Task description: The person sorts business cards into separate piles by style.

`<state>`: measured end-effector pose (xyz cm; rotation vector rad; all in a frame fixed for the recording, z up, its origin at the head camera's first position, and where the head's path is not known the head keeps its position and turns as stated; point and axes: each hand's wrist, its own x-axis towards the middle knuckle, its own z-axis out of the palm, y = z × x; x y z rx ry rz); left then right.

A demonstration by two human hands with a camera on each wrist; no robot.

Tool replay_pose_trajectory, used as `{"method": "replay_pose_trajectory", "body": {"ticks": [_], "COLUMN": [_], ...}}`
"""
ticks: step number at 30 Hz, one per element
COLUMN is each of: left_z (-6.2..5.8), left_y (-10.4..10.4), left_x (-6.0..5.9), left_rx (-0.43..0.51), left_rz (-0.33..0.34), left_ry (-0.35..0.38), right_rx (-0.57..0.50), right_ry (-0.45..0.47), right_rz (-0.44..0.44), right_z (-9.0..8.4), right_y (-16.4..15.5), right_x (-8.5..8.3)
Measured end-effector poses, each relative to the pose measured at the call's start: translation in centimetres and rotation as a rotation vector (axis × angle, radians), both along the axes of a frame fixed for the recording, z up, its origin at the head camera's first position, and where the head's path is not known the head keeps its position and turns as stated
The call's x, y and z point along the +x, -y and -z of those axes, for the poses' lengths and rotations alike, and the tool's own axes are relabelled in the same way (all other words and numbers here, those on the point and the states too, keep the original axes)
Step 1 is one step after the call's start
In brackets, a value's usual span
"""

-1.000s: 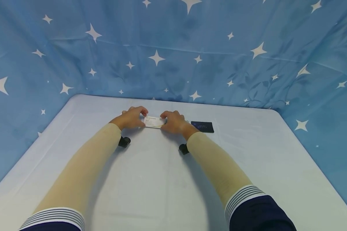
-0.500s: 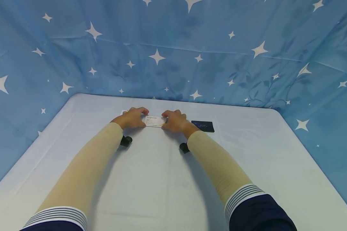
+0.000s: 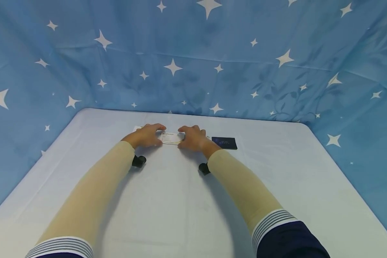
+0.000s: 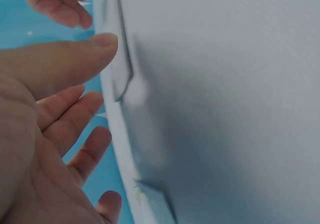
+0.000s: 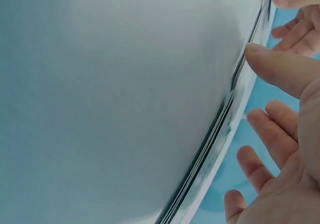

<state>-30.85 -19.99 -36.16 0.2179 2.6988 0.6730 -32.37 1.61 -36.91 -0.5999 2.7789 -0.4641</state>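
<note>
Left hand (image 3: 146, 135): I see its fingers pinching the white card's (image 3: 171, 137) 9 o'clock end.
Right hand (image 3: 193, 138): pinching its 3 o'clock end.
Dark card (image 3: 224, 142): at 3 o'clock, apart.

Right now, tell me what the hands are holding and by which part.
Both hold one white card low over the table: the left hand pinches its left end, the right hand its right end, thumbs on the near edge.
</note>
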Motion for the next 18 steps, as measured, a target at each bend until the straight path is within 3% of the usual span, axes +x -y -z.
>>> {"method": "replay_pose_trajectory", "body": {"ticks": [5,11,18], "left_z": [-0.3,-0.7,-0.6], "left_y": [2.1,5.5,7.0], "left_x": [1.0,3.4,5.8], "left_rx": [0.006,-0.055,-0.063], "left_rz": [0.012,0.014,0.027], "left_ry": [-0.019,-0.035,0.001], "right_rx": [-0.033,-0.077,-0.092], "right_ry": [-0.025,-0.003,-0.005], "right_rz": [-0.044,-0.084,-0.12], "right_z": [-0.4,-0.8,-0.6], "right_y": [-0.1,-0.5,-0.8], "right_x": [1.3,3.1,4.3]}}
